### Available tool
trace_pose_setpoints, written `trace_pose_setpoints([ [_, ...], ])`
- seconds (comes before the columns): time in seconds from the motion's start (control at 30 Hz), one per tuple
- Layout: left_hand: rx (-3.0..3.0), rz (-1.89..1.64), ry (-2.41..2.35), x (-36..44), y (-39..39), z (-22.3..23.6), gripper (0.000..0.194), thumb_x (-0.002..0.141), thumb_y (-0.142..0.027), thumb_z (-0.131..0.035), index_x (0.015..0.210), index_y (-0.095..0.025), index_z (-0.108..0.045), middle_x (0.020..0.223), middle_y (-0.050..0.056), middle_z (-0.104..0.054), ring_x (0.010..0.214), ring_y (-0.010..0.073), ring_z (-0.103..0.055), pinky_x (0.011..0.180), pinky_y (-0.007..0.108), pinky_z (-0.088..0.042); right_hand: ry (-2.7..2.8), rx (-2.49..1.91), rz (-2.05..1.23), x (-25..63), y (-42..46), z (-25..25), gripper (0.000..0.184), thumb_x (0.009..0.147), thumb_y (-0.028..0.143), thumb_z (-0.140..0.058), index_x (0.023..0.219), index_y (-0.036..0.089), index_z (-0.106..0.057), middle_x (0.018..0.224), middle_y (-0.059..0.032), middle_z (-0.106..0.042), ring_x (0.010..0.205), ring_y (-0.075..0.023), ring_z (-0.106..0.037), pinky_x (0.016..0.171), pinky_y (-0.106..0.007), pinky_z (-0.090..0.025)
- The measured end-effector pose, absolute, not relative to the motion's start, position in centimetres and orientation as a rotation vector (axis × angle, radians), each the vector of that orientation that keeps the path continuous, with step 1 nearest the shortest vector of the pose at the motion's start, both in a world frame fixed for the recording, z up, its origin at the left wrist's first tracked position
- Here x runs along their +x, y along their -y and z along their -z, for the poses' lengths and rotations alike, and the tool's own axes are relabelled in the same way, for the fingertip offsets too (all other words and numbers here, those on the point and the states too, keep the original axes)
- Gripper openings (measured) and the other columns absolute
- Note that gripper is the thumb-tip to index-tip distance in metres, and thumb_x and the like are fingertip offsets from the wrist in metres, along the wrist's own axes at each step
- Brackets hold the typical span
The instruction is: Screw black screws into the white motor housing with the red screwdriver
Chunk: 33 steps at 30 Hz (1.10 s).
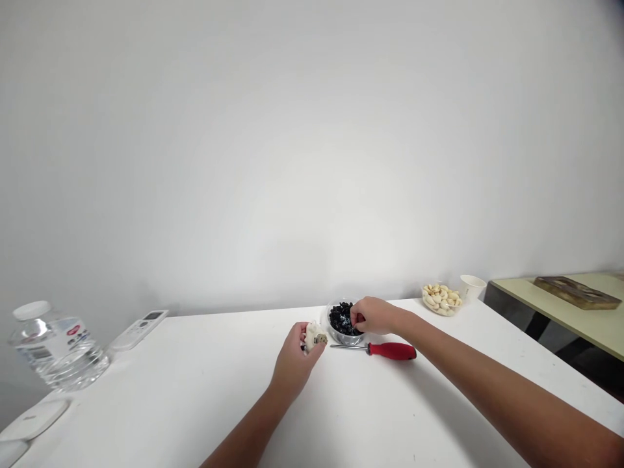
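Note:
My left hand [296,354] is closed around a small whitish object [314,335] with a greyish-tan end and dark bits at its side; its kind is unclear. Just to the right of it, a round clear bowl [347,339] holds many small black pieces [340,316]. The fingers of my right hand [374,316] are pinched together at the bowl's right side, over the black pieces. Whatever sits between those fingertips is hidden. In front of the bowl lies a screwdriver [392,351] with a red handle, its metal shaft pointing left.
A clear bowl of garlic cloves [441,299] and a white cup [472,286] stand at the back right. On the left are a water bottle [58,348], a white remote control [140,329] and a flat white object [34,419]. A brown wooden block [576,292] rests on another table.

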State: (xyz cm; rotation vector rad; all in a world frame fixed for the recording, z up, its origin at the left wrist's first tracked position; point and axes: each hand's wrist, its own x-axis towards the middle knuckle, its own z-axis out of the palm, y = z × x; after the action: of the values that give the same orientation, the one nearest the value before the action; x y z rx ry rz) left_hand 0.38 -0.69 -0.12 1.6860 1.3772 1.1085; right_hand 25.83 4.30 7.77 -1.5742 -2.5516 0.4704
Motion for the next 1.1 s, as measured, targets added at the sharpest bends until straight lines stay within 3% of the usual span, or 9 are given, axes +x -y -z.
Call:
trace_pose_setpoints([
  [0.27,1.677,-1.124,-1.391,0.3,0.7,0.1,0.034,0.087,-0.044,-0.068,0.114,-0.027,-0.059,0.108,0.004,-0.07,0.095,0.025,-0.065,0.08,0.032,-0.049,2.353,-1.495,-0.732,27.3,-4.4,-6.5,0.014,0.079,0.017,-0.059,0.086,0.02,-0.071,0.085,0.0003,-0.074,0.073,-0.0147,-0.064,0.061,-0.022,-0.045],
  [0.47,1.669,-1.113,-1.388,0.4,0.7,-0.1,0.034,0.087,-0.044,-0.068,0.114,-0.026,-0.059,0.108,0.005,-0.07,0.097,0.0258,-0.066,0.081,0.033,-0.049,2.218,-1.488,-0.76,27.3,-4.2,-5.7,0.009,0.075,0.016,-0.059,0.079,0.018,-0.067,0.077,0.0002,-0.07,0.069,-0.0137,-0.061,0.058,-0.021,-0.042],
  [0.63,1.675,-1.089,-1.376,0.3,0.5,0.0,0.035,0.088,-0.045,-0.067,0.115,-0.025,-0.059,0.109,0.006,-0.07,0.097,0.0265,-0.066,0.082,0.034,-0.049,2.12,-1.456,-0.745,27.5,-4.7,-5.8,0.009,0.081,0.021,-0.058,0.08,0.018,-0.066,0.078,-0.0005,-0.069,0.069,-0.0142,-0.06,0.06,-0.022,-0.043],
  [0.77,1.651,-1.094,-1.438,0.4,0.0,0.5,0.052,0.089,-0.048,-0.064,0.132,-0.023,-0.051,0.121,0.009,-0.065,0.108,0.0289,-0.064,0.091,0.039,-0.049,2.009,-1.415,-0.601,27.4,-4.9,-5.9,0.012,0.086,0.023,-0.057,0.087,0.018,-0.068,0.087,-0.003,-0.068,0.079,-0.0176,-0.059,0.07,-0.028,-0.043],
  [0.97,1.708,-1.121,-1.548,0.4,-0.5,1.3,0.073,0.093,-0.051,-0.059,0.153,-0.018,-0.034,0.137,0.016,-0.056,0.125,0.0326,-0.055,0.101,0.046,-0.046,1.942,-1.23,-0.599,25.6,-5.0,-6.0,0.006,0.075,0.015,-0.069,0.076,0.021,-0.07,0.086,-0.0034,-0.065,0.091,-0.0223,-0.055,0.089,-0.035,-0.038],
  [1.03,1.776,-1.194,-1.528,0.1,-0.3,1.2,0.069,0.098,-0.052,-0.053,0.155,-0.019,-0.032,0.147,0.015,-0.05,0.136,0.0314,-0.047,0.108,0.047,-0.042,1.866,-1.177,-0.688,25.4,-4.6,-6.0,0.001,0.08,0.021,-0.07,0.08,0.021,-0.071,0.087,-0.0031,-0.066,0.09,-0.0217,-0.055,0.089,-0.035,-0.039],
  [1.1,1.909,-1.236,-1.515,0.0,-0.3,0.8,0.056,0.102,-0.049,-0.048,0.151,-0.024,-0.04,0.148,0.011,-0.05,0.139,0.0297,-0.043,0.113,0.049,-0.036,1.746,-1.135,-0.798,25.8,-3.7,-5.9,0.011,0.087,0.032,-0.068,0.087,0.021,-0.069,0.088,-0.003,-0.065,0.085,-0.0201,-0.055,0.083,-0.033,-0.041],
])
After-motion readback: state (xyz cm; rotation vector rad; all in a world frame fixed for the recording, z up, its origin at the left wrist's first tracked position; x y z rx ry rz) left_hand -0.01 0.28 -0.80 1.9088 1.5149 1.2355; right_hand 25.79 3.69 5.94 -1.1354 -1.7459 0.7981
